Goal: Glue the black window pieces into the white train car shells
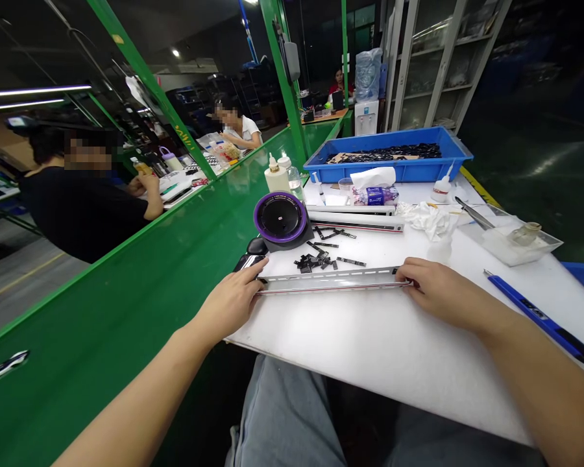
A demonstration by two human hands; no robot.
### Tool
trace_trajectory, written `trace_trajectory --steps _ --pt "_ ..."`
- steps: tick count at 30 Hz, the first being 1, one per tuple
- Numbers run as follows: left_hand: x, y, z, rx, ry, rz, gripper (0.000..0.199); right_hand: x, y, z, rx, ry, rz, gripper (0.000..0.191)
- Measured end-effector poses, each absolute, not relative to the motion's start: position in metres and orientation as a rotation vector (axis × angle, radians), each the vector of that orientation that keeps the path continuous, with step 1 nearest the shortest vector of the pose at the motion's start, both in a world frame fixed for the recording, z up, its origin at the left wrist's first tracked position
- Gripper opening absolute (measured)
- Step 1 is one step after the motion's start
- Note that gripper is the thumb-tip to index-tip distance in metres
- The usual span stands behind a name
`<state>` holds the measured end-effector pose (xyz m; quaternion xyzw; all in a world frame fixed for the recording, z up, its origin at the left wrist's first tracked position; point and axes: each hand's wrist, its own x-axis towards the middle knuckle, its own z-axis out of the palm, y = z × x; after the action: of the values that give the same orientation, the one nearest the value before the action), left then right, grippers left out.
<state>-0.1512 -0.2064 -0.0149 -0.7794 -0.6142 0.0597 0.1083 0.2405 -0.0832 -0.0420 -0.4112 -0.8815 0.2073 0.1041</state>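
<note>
Strip [331, 283] between my left hand [231, 301] and right hand [433, 290], pieces [305, 263] behind it, bin [403, 172] farther back, cutter [540, 314] at right

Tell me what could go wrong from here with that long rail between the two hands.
1. The small black pieces lie loose just beyond the long rail; pushing it forward might scatter them.
2. The blue cutter lies beside the right forearm, so a sideways sweep of the right hand could knock it.
3. The left hand is at the table's left edge; sliding the rail that way could leave its end unsupported.
</note>
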Motion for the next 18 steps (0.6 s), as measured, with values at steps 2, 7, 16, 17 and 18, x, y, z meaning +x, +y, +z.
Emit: trace_trajectory --steps 2,7,16,17,18 --pt "-0.152 -0.207 -0.016 -2.287 -1.800 0.175 0.031 0.240 -0.083 -0.041 -1.215 -2.594 0.616 0.020" --pt "-0.153 -0.208 -0.018 -2.289 -1.838 0.151 0.028 0.240 -0.085 -0.039 -1.231 -2.580 0.626 0.020" --pt "-0.132 -0.211 -0.006 -2.383 -1.749 -0.127 0.021 0.238 -0.084 -0.039 -1.192 -2.563 0.630 0.021" --pt "-0.125 -0.208 -0.005 -2.404 -1.732 -0.184 0.020 0.238 -0.085 -0.038 -1.180 -2.556 0.633 0.022" --pt "-0.116 -0.203 -0.005 -2.425 -1.723 -0.232 0.020 0.238 -0.086 -0.037 -1.168 -2.547 0.643 0.023"
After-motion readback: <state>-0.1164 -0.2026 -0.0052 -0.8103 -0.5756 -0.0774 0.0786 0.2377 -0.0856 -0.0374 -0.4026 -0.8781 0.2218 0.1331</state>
